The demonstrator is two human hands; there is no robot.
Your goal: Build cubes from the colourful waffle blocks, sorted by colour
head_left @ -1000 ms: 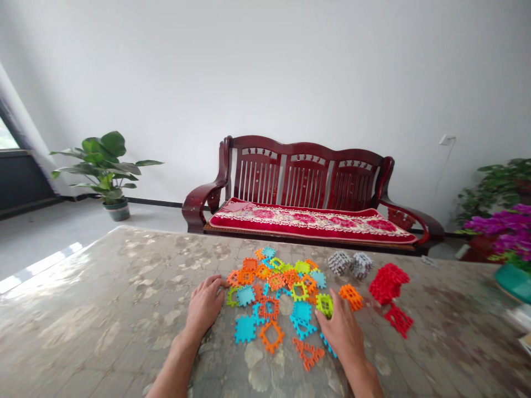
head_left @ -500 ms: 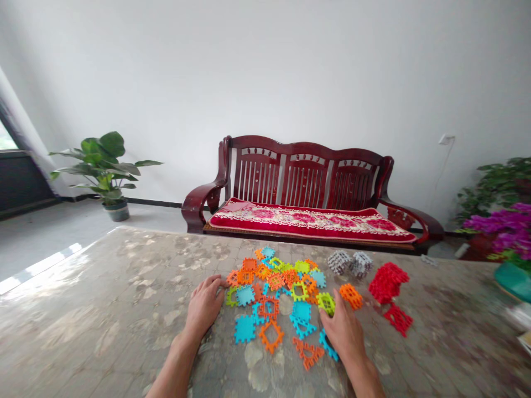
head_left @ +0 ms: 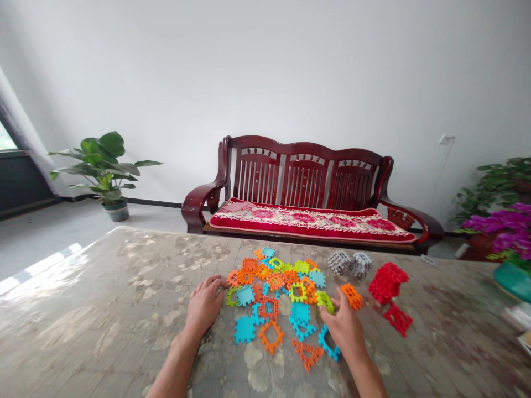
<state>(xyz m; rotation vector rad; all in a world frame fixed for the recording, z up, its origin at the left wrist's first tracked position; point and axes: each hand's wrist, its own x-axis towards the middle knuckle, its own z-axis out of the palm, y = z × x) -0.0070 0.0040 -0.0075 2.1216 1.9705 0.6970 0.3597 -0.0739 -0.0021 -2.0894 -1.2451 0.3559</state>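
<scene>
My right hand (head_left: 342, 319) pinches a lime-green toothed building tile (head_left: 325, 302) between thumb and fingers at the right side of a loose pile. The tile is tilted, one edge raised. On the table left of the pile lies my left hand (head_left: 206, 304), fingers stretched out and holding nothing, fingertips close to an orange tile (head_left: 233, 277). The pile mixes orange, blue and green plastic tiles, among them a blue square (head_left: 244, 329), an orange frame (head_left: 271, 336) and an orange triangle (head_left: 307, 354). A blue frame (head_left: 329, 344) lies just below my right hand.
Right of the pile stand a red assembled block (head_left: 388, 282) with a red flat piece (head_left: 399, 319), and two grey assembled blocks (head_left: 339, 262). Purple flowers in a teal pot (head_left: 512, 281) are at the table's right edge. Behind the patterned table (head_left: 103, 309) is a wooden bench (head_left: 305, 174).
The green tile has gone from lying nearly flat to tilted in my right hand, which has shifted slightly right and uncovered more of the blue frame. My left hand stays still.
</scene>
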